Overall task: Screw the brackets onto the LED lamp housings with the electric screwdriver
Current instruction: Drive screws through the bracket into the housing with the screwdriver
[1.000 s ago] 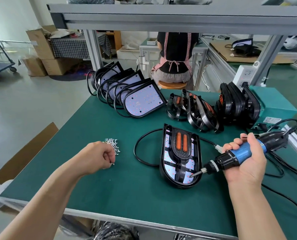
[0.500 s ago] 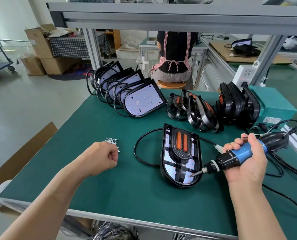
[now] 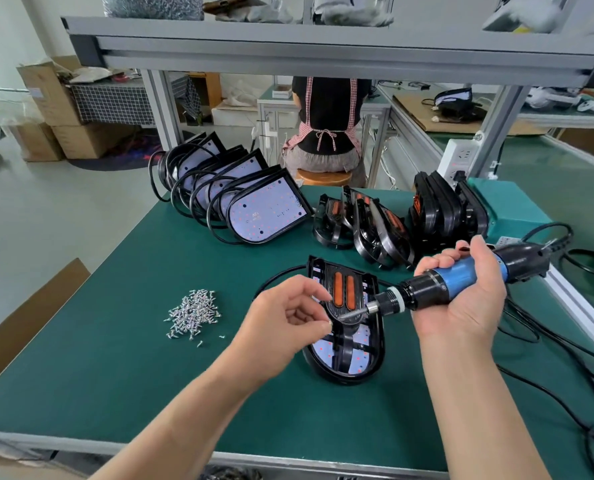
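Observation:
A black LED lamp housing (image 3: 349, 355) lies flat on the green table, with a black bracket (image 3: 344, 292) bearing two orange strips on top of it. My right hand (image 3: 461, 306) grips the blue and black electric screwdriver (image 3: 458, 278), held nearly level with its bit pointing left over the bracket. My left hand (image 3: 288, 320) pinches a small screw (image 3: 329, 322) between thumb and forefinger right at the bit's tip. A pile of silver screws (image 3: 195, 313) lies to the left of the housing.
A row of lamp housings (image 3: 233, 195) with white LED boards leans at the back left. Black brackets (image 3: 364, 226) and more black parts (image 3: 444, 209) stand behind, beside a green box (image 3: 510, 206). Cables (image 3: 548, 358) trail right. A person sits beyond the table.
My left hand left the screw pile and moved right to the screwdriver's bit with a screw pinched. The right hand raised the screwdriver from the housing's lower edge to above the bracket.

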